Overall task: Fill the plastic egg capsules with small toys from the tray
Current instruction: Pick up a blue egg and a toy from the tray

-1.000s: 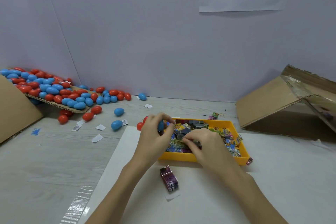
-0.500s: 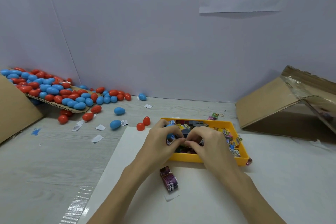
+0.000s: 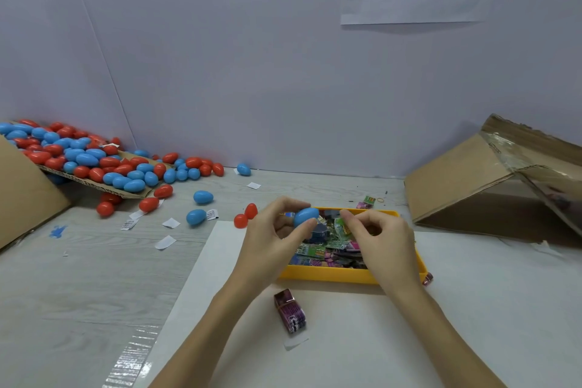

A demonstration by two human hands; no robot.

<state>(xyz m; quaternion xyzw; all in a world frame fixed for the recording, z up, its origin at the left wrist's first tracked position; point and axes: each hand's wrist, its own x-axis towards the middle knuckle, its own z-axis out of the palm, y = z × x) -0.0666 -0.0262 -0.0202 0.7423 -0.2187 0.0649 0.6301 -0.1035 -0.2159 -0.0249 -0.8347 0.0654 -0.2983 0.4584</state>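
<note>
Two bare forearms reach in from the bottom edge, with no sleeve, watch or bracelet showing on either as far as the frame reaches. The left hand [image 3: 271,242] and the right hand [image 3: 382,241] are gloveless, slim and long-fingered. The fingernails that show are short and unpainted, and no rings can be made out on the visible fingers.

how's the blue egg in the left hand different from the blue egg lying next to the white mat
The blue egg in the left hand is held up over the yellow tray, pinched by the left hand; the blue egg by the mat lies loose on the table. The held one is partly covered by fingers, the loose one shows whole beside a paper slip. Both are plain blue and closed.
</note>
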